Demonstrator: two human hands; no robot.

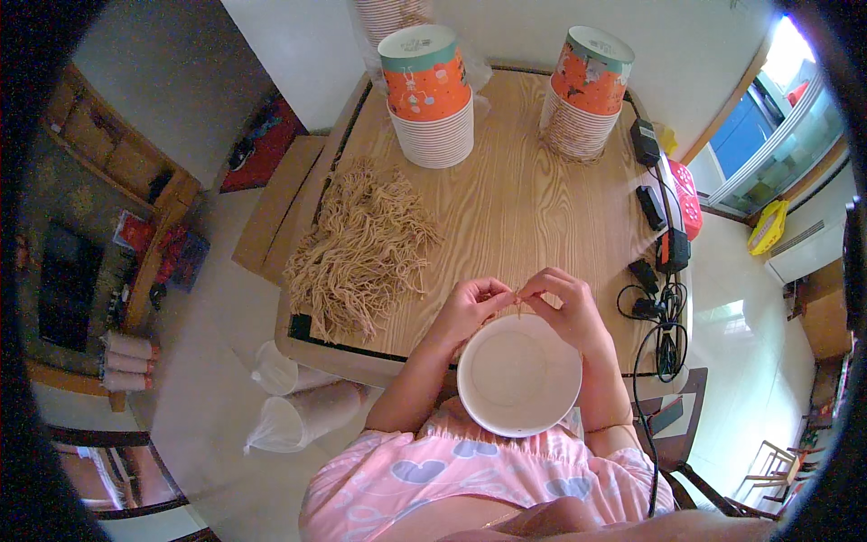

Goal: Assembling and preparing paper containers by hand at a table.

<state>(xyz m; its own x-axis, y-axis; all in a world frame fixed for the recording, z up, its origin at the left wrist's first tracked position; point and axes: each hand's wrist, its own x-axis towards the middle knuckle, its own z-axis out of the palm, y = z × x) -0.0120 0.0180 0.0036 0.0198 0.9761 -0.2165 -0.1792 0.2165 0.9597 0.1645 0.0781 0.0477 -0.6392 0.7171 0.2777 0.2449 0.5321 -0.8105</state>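
A white round paper bucket (519,375), seen from its open end, rests at my lap by the table's near edge. At its far rim the fingertips of my left hand (474,305) and my right hand (564,303) almost meet. Both are closed in a pinch on a short piece of thin tan paper cord (517,307). How the cord joins the bucket is too small to tell. Left of my hands lies a big loose pile of wavy tan cords (366,248) on the table.
Two stacks of upturned paper buckets, one at far left (433,104) and one at far right (589,95), stand on the wooden table (510,181). Adapters and coiled black cables (668,325) line the right edge. Bagged bucket stacks (312,415) lie on the floor, lower left.
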